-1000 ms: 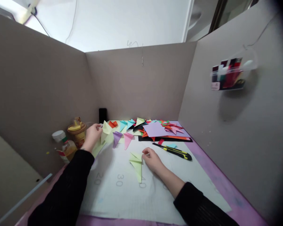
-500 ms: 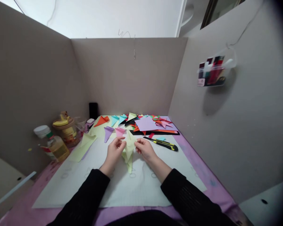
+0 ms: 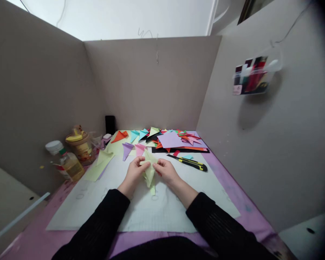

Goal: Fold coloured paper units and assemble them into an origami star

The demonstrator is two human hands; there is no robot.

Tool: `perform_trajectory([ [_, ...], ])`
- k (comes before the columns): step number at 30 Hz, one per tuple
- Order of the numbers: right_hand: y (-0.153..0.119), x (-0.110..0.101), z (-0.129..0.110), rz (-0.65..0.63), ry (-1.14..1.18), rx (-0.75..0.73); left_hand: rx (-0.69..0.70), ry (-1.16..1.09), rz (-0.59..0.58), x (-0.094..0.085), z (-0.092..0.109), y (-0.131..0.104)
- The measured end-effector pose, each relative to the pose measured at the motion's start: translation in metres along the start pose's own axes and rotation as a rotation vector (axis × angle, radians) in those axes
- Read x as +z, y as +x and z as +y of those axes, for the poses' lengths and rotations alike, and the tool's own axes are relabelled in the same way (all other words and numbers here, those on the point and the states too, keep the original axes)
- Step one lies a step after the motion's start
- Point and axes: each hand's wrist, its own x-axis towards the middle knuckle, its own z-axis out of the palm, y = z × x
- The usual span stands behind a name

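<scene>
A pale yellow-green folded paper (image 3: 150,172) is pinched between both hands just above the white sheet (image 3: 92,213). My left hand (image 3: 135,170) grips its left edge, thumb laid across the front. From the other side, my right hand (image 3: 166,171) pinches the right edge with thumb and fingers. The paper has a pointed top and a narrow strip hanging below. Beyond the hands lie a purple folded piece (image 3: 127,150) and a pink folded piece (image 3: 140,149). To the right of my right hand rests a black and yellow utility knife (image 3: 191,163).
Coloured paper pieces and a lilac square (image 3: 170,139) pile up at the back. On the left stand a bottle of yellowish liquid (image 3: 73,168), a tub (image 3: 82,148) and a black phone-like object (image 3: 110,124). Grey panels (image 3: 154,83) enclose the desk, with a clear holder (image 3: 251,76) hanging right.
My left thumb has moved further over the front of the folded paper, and the hands are closer together. The whole view has shifted slightly.
</scene>
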Motion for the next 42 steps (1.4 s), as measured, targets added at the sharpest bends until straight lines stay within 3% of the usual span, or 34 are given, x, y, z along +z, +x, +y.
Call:
perform_trajectory([
  [7, -0.006, 0.013, 0.008, -0.036, -0.213, -0.019, -0.005, -0.009, 0.111, 0.003, 0.002, -0.003],
  [11, -0.009, 0.017, 0.009, -0.106, -0.252, -0.001, 0.012, -0.162, 0.196, -0.009, 0.007, 0.004],
  [13, -0.006, 0.011, 0.008, -0.061, -0.297, -0.022, 0.033, -0.277, 0.22, -0.02, 0.011, 0.01],
  [15, -0.001, 0.001, 0.007, 0.07, -0.421, -0.06, 0.016, -0.363, 0.233, -0.031, 0.014, 0.016],
  [18, 0.008, -0.009, 0.01, 0.18, -0.733, -0.1, -0.17, -0.391, 0.155, -0.039, 0.013, 0.019],
  [21, 0.013, -0.007, 0.016, 0.131, -0.998, -0.063, -0.348, -0.353, 0.022, -0.037, 0.007, 0.015],
  [25, 0.014, 0.003, 0.022, 0.057, -1.135, -0.001, -0.422, -0.31, -0.026, -0.029, -0.002, 0.011],
  [28, 0.015, 0.004, 0.023, 0.029, -1.047, 0.029, -0.417, -0.321, -0.006, -0.027, -0.002, 0.011],
  [32, 0.018, -0.007, 0.018, 0.058, -0.669, 0.096, -0.274, -0.358, 0.06, -0.029, 0.001, 0.013],
  [38, 0.012, -0.023, -0.01, 0.32, -0.235, -0.159, -0.108, -0.306, 0.118, -0.026, 0.005, 0.01],
  [42, 0.004, -0.018, -0.018, 0.33, -0.167, -0.221, -0.089, -0.268, 0.096, -0.018, 0.006, 0.004],
])
